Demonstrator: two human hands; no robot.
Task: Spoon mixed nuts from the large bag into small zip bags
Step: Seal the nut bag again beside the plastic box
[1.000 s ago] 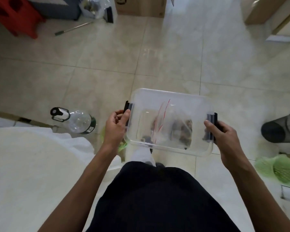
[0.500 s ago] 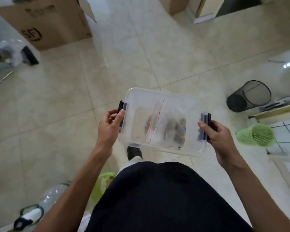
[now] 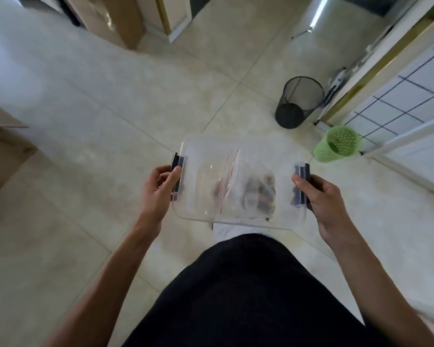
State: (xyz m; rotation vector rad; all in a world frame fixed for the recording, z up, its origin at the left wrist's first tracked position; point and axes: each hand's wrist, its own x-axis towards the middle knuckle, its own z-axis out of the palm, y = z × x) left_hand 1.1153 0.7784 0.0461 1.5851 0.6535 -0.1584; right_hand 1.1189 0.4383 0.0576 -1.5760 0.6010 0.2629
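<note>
I'm standing over the tiled floor (image 3: pixel 110 159), carrying the clear plastic box (image 3: pixel 238 186) level at waist height. My left hand (image 3: pixel 158 194) grips the dark latch (image 3: pixel 177 176) at one end and my right hand (image 3: pixel 318 199) grips the latch at the other, fingers curled round both. If either latch pops under the load, I reckon the box tips and spills. The zip bags (image 3: pixel 229 176) and the bag of nuts (image 3: pixel 259 194) lie loose inside, between my hands, and could slide if I tilt it.
</note>
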